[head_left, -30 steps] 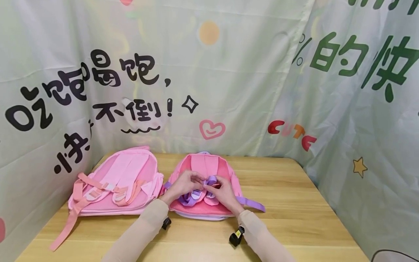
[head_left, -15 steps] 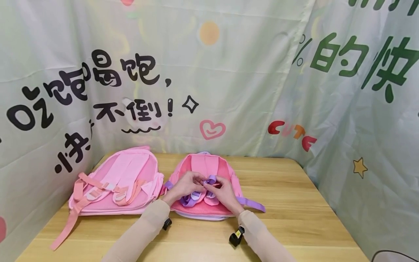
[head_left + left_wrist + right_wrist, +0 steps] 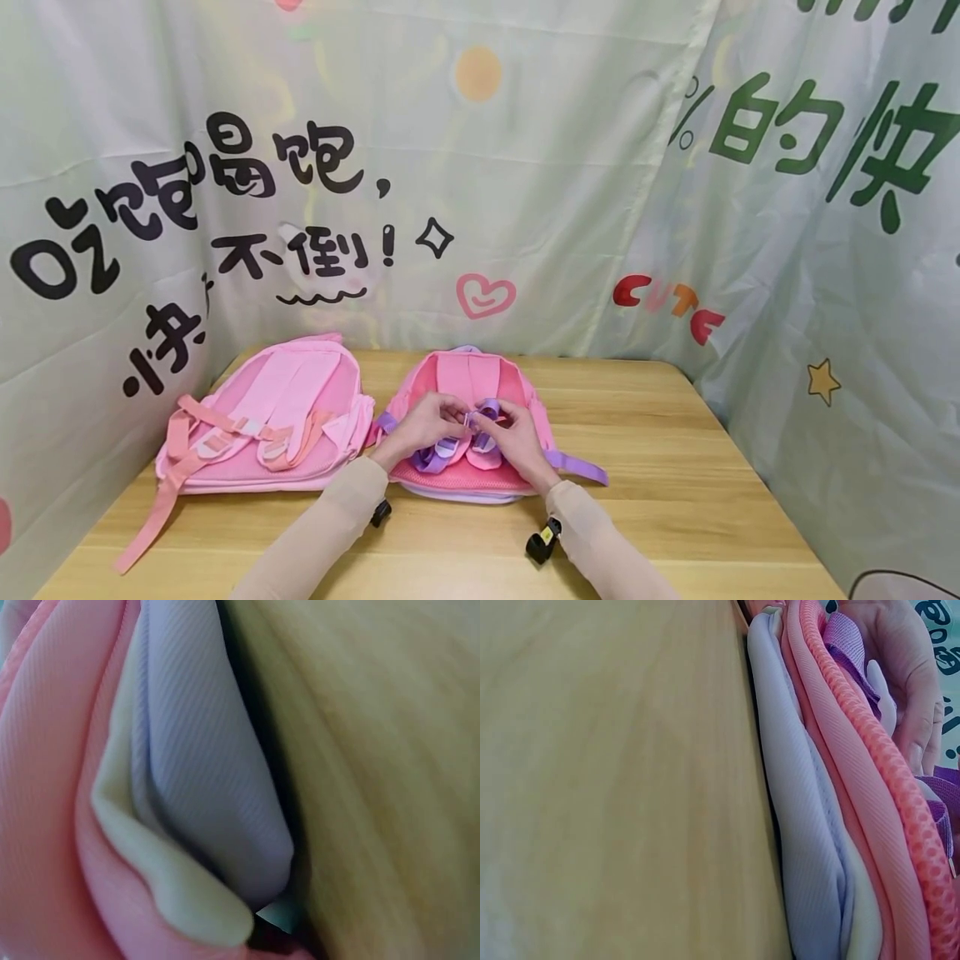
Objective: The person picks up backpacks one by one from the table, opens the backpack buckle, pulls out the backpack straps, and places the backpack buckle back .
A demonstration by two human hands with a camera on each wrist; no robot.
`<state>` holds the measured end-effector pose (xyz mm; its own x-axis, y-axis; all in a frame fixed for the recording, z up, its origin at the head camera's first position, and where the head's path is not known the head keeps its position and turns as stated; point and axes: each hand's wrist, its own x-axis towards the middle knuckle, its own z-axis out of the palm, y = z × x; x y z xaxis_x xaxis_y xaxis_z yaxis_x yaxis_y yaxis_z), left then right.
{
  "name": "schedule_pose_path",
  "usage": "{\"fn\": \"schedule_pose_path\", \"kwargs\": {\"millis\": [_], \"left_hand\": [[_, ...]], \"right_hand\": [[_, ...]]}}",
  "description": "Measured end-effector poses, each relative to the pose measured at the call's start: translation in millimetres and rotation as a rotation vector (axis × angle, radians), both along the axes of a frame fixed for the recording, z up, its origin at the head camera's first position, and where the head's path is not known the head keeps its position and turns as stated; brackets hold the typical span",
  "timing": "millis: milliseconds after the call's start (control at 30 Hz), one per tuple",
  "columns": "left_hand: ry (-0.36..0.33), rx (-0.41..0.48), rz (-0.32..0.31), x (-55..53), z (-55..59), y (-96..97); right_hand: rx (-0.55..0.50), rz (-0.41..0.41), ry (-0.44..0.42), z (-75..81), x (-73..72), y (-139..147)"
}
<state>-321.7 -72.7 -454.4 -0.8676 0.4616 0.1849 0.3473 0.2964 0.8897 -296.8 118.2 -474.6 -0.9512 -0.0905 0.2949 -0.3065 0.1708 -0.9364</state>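
A darker pink backpack with a lilac edge lies back-side up in the head view. Both hands are close together over its shoulder straps. My left hand pinches a small pale buckle on a purple strap between thumb and fingers. Facing it, my right hand pinches the purple strap, which stands up in a loop. Fingers partly hide the buckle. The right wrist view shows the left hand beyond the bag's mesh edge. Only the bag's side fills the left wrist view.
A lighter pink backpack with orange straps lies to the left, one strap end trailing toward the table's front. A purple strap end sticks out at right. The wooden table is enclosed by printed curtains.
The right fingers have shifted slightly, and the purple loop has moved a little to the right. The left hand and both backpacks stay almost still.
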Motion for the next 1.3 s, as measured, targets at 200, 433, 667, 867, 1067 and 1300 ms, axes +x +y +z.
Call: {"fn": "schedule_pose_path", "kwargs": {"millis": [200,433,667,867,1067,1300], "left_hand": [[-0.011,-0.012,0.024,-1.1,-1.8,-0.4],[-0.025,0.008,0.047,1.1,-4.3,-1.3],[-0.02,-0.022,0.072,3.2,-2.7,-2.0],[-0.007,-0.035,0.072,3.2,-2.9,-2.5],[-0.018,-0.027,0.07,3.3,-2.5,-1.7],[-0.028,-0.007,0.058,6.5,-0.8,-1.2]], "right_hand": [[-0.039,-0.002,-0.01,1.6,0.4,-0.2],[-0.112,0.023,-0.024,16.2,10.8,-1.5],[-0.192,0.053,-0.049,15.9,9.7,1.8],[-0.154,0.0,-0.048,7.3,4.1,3.1],[-0.015,-0.121,0.006,10.3,5.4,3.4],[0.104,-0.189,0.065,19.6,10.2,7.8]]}}
